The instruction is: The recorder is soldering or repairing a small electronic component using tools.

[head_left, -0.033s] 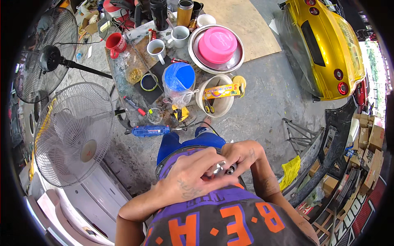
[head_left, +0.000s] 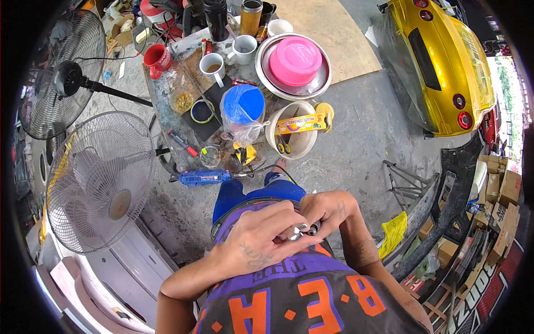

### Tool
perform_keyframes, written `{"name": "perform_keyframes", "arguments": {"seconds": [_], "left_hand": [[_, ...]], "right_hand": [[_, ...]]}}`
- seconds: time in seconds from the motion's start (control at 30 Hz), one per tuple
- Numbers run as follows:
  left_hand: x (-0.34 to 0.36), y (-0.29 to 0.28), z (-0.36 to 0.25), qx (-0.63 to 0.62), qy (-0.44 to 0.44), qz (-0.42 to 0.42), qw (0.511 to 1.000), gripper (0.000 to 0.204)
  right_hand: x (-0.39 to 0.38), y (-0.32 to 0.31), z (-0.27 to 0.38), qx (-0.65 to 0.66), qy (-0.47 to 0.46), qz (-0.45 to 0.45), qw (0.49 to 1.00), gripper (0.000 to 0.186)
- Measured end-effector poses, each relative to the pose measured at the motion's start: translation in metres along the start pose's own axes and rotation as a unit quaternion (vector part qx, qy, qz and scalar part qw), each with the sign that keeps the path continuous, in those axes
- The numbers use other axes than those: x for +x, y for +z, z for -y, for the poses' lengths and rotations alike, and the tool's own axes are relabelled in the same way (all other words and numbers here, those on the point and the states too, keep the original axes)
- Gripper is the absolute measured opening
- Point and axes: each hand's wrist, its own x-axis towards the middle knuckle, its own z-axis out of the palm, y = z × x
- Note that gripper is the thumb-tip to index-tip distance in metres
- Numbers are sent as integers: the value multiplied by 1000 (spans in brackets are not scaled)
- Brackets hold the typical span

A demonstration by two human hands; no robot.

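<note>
Close in front of my chest, both hands meet with fingers curled. My left hand (head_left: 261, 234) grips a small shiny silver metal piece (head_left: 297, 230), its full shape hidden by my fingers. My right hand (head_left: 329, 212) is closed round a slim dark handpiece with a metal tip (head_left: 314, 229), right beside the silver piece. A blue rotary tool (head_left: 204, 177) lies beyond my left hand at the table's near edge. Its black flexible shaft (head_left: 261, 170) runs toward my lap, where my body and hands hide it.
The cluttered table (head_left: 161, 97) bears mugs, a blue-lidded tub (head_left: 245, 106) in plastic and a pink bowl (head_left: 295, 60) on a metal basin. A white bucket (head_left: 295, 146) holds scissors and a yellow box. Two fans (head_left: 105, 178) stand left; a gold car body (head_left: 445, 67) is far right.
The silver piece has turned slightly between my left fingers and shows a rounder face. My left hand has shifted a little; the right has hardly moved.
</note>
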Motion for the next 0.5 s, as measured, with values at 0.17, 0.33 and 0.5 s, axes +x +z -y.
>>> {"name": "perform_keyframes", "arguments": {"seconds": [0.17, 0.33, 0.5], "left_hand": [[6, -2, -11, -21, -37, 8, 999, 31], [2, 4, -2, -7, -14, 18, 1000, 33], [5, 4, 0, -1, -48, 35, 998, 32]], "right_hand": [[-2, 3, -1, -19, 21, -23, 999, 21], [-8, -1, 2, 2, 63, -10, 998, 21], [-15, -2, -3, -69, -13, -39, 997, 19]]}}
